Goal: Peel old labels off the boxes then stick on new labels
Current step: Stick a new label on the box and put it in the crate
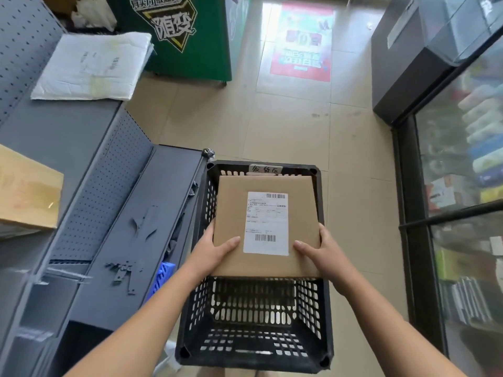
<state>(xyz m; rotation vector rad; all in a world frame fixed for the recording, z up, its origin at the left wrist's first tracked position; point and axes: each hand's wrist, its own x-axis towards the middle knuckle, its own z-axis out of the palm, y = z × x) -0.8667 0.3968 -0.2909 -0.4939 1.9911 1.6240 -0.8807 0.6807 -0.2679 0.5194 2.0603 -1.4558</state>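
A flat brown cardboard box (pixel 234 202) hangs over a black perforated plastic crate (pixel 253 336) on the floor. A white shipping label (pixel 266 223) with barcodes sticks to its top face, right of centre. My left hand (pixel 215 251) grips the box's near left corner, thumb on top. My right hand (pixel 319 253) grips the near right corner the same way. The fingers under the box are hidden.
Grey metal pegboard shelving (pixel 109 202) stands at the left, carrying a white padded mailer (pixel 92 66) and a taped cardboard box (pixel 27 189). A green cabinet (pixel 185 36) stands beyond. A glass-door display case (pixel 462 186) lines the right. Tiled floor (pixel 285 126) lies ahead.
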